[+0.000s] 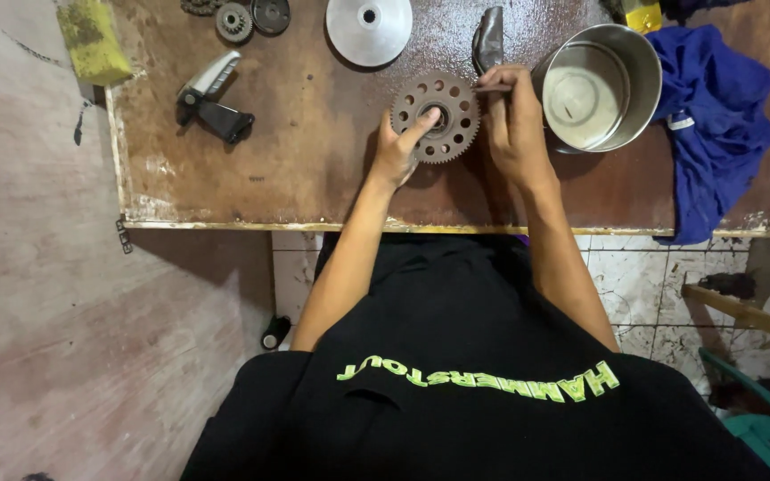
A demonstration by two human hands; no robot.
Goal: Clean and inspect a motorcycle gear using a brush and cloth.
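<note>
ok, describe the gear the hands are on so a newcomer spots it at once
On the brown table, look mid-top, left of the steel pot. The gear lies flat under the left hand, toothed, ringed with round holes; the gears at top left are smaller.

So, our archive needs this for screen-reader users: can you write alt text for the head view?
Seen from above, a person's left hand steadies a round toothed gear on a stained brown worktable, while the right hand holds a thin tool at its edge. A metal pot, blue cloth and silver disc lie nearby.
</note>
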